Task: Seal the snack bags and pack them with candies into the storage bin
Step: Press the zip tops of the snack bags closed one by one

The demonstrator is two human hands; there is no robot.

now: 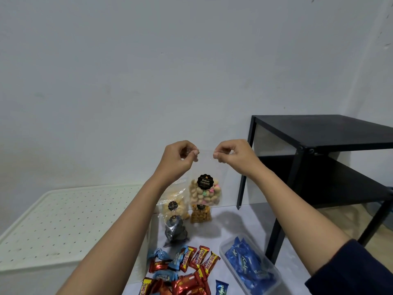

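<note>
Plastic Biskuit Gemrose bag (205,188), clear, hangs mid-air at the centre of the head view, above the snack pile. My left hand (176,160) pinches its top-left corner and my right hand (234,156) pinches the top-right, both clamped thumb-to-finger on the top strip.

Step in hand: sealing, I judge. I can't tell if the strip is pressed shut yet.

Below it lie a yellow snack bag (174,204), a brown snack bag (201,213) and a dark snack bag (175,229), close together, seals unreadable. Beng-beng bars (197,258) and loose blue candies (159,253) sit nearer me, with a clear tub (276,275) of blue candies to the right. White storage bin (63,226) is at left, perforated lid on.

Next: run the pinch along the top edge, firm and even. The lid must come off before packing.
</note>
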